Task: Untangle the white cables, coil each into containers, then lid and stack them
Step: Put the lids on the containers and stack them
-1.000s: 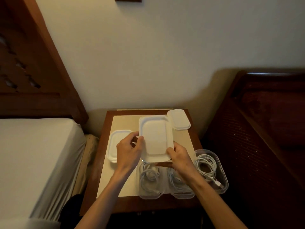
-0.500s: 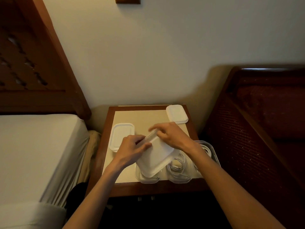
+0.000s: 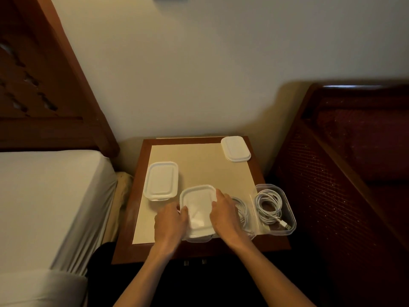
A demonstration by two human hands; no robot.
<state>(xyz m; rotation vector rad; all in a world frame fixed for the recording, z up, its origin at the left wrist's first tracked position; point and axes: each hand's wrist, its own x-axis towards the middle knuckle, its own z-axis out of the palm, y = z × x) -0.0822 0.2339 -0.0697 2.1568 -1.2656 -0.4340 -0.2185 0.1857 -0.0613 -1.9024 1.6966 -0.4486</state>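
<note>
A white lid lies flat on a clear container at the front of the small wooden table. My left hand presses its left side and my right hand presses its right side, fingers laid flat on it. Beside my right hand an uncovered container holds a coiled white cable, partly hidden. Further right, a third clear container holds another coiled white cable with its plug showing. A lidded container stands at the left. A spare white lid lies at the back right corner.
A bed with a white sheet and a dark wooden headboard stands at the left. A dark wooden bench with a red cushion stands right of the table. A beige wall is right behind.
The lid, held up flat in both hands a second ago, has come down onto the front container. Both hands now press on its sides.
</note>
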